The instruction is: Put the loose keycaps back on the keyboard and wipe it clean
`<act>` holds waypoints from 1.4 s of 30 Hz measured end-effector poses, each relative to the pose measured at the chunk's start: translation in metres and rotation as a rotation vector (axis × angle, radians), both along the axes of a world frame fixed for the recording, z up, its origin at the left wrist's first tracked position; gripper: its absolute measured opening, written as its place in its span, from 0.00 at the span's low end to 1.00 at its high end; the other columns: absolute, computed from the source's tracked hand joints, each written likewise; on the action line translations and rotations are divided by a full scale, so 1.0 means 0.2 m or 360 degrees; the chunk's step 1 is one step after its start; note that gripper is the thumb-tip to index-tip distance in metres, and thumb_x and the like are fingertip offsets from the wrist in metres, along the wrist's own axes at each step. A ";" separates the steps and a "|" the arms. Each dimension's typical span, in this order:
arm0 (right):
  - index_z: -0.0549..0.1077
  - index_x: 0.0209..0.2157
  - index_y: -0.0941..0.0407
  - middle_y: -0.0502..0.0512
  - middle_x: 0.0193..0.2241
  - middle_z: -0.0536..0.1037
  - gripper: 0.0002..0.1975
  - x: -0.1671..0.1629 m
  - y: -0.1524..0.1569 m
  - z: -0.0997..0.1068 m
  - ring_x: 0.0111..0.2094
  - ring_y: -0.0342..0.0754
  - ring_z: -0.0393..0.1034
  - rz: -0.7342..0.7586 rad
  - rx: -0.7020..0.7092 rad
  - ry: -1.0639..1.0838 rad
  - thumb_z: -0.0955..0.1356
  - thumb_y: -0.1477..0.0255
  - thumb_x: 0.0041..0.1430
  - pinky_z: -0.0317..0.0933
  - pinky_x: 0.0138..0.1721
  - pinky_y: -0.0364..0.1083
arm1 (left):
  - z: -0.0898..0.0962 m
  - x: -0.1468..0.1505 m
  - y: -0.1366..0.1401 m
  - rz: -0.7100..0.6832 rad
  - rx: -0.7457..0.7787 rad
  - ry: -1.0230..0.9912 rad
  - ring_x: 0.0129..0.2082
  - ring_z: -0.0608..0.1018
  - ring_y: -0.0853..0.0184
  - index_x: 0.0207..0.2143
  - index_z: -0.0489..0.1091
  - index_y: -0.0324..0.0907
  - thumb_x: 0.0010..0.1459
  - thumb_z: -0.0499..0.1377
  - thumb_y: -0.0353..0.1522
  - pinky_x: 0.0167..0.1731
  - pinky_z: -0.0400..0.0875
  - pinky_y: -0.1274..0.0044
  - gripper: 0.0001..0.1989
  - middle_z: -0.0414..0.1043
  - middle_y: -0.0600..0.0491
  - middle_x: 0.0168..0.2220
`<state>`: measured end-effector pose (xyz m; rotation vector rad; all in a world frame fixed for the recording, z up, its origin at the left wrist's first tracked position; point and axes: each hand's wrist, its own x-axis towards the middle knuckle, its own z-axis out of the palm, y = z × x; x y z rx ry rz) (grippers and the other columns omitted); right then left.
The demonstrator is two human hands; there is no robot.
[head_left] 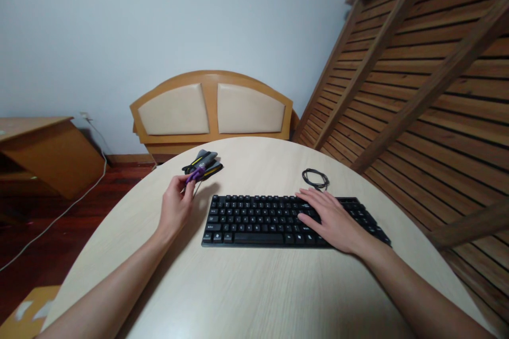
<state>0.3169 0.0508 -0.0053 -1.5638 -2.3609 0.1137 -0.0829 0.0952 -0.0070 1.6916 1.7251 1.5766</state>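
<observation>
A black keyboard lies flat on the round table, its long side facing me. My right hand rests palm down over the right half of it, fingers stretched out and covering some keys. To the left of the keyboard, my left hand pinches a small purple object between thumb and fingertips; its exact kind is not clear. Just beyond that hand sits a folded grey, black and yellow bundle, looking like cloth. The purple object overlaps it in view, and I cannot tell whether they touch.
A coiled black cable lies behind the keyboard on the pale round table. A padded wooden headboard stands past the far edge. Slatted wood leans at the right. A wooden desk and white cord are left.
</observation>
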 end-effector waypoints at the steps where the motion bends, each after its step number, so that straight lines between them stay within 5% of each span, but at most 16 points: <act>1: 0.66 0.62 0.51 0.58 0.65 0.66 0.30 0.01 0.01 -0.01 0.67 0.60 0.54 0.0001 0.0007 -0.0003 0.59 0.50 0.67 0.45 0.67 0.65 | 0.00 0.02 -0.01 -0.0046 0.0010 -0.0021 0.36 0.80 0.59 0.43 0.70 0.40 0.62 0.56 0.42 0.34 0.74 0.72 0.16 0.78 0.48 0.37; 9: 0.70 0.58 0.52 0.60 0.60 0.71 0.27 0.04 0.05 -0.02 0.63 0.60 0.61 -0.0116 0.0089 -0.0011 0.58 0.52 0.69 0.52 0.64 0.65 | -0.06 0.12 -0.07 -0.0442 -0.0063 0.0277 0.48 0.79 0.58 0.51 0.72 0.44 0.67 0.53 0.36 0.51 0.71 0.64 0.14 0.78 0.49 0.48; 13: 0.73 0.55 0.56 0.65 0.61 0.69 0.30 -0.09 0.04 0.05 0.64 0.63 0.59 -0.0180 0.0156 -0.0122 0.58 0.49 0.67 0.49 0.64 0.68 | -0.06 0.13 -0.07 -0.0576 -0.0012 0.0450 0.50 0.78 0.57 0.48 0.74 0.43 0.65 0.54 0.33 0.53 0.71 0.60 0.13 0.78 0.47 0.49; 15: 0.70 0.59 0.55 0.62 0.65 0.65 0.32 -0.19 0.03 0.07 0.66 0.62 0.56 -0.0016 0.0099 -0.0125 0.58 0.48 0.66 0.47 0.66 0.66 | -0.06 0.13 -0.07 -0.0625 0.0023 0.0503 0.50 0.78 0.56 0.47 0.74 0.43 0.64 0.55 0.32 0.52 0.71 0.58 0.12 0.78 0.46 0.48; 18: 0.62 0.66 0.53 0.60 0.67 0.60 0.39 -0.31 0.01 0.07 0.68 0.62 0.52 0.0252 -0.0030 -0.0103 0.62 0.44 0.61 0.46 0.67 0.66 | -0.06 0.11 -0.07 -0.0640 0.0006 0.0525 0.49 0.78 0.55 0.47 0.75 0.42 0.63 0.56 0.32 0.52 0.72 0.57 0.12 0.78 0.45 0.48; 25: 0.63 0.65 0.54 0.61 0.68 0.59 0.40 -0.35 -0.05 -0.01 0.68 0.63 0.51 0.0215 0.0114 -0.0086 0.66 0.46 0.59 0.48 0.66 0.66 | -0.05 0.11 -0.10 -0.0548 -0.0122 0.0329 0.50 0.78 0.56 0.50 0.73 0.44 0.59 0.54 0.27 0.54 0.71 0.57 0.18 0.77 0.47 0.50; 32: 0.59 0.68 0.54 0.60 0.69 0.56 0.46 -0.34 -0.07 -0.02 0.69 0.64 0.48 0.0312 0.0074 -0.0136 0.69 0.45 0.54 0.44 0.67 0.67 | -0.01 0.13 -0.10 -0.0477 -0.0173 0.0178 0.48 0.79 0.56 0.47 0.74 0.44 0.64 0.56 0.36 0.52 0.72 0.58 0.12 0.79 0.48 0.47; 42: 0.61 0.67 0.54 0.60 0.69 0.57 0.44 -0.33 -0.06 -0.05 0.68 0.65 0.50 0.0315 0.0102 -0.0098 0.69 0.45 0.54 0.46 0.66 0.68 | 0.02 0.12 -0.13 -0.0649 -0.0030 0.0814 0.51 0.76 0.56 0.45 0.78 0.45 0.69 0.52 0.37 0.54 0.70 0.57 0.15 0.77 0.48 0.50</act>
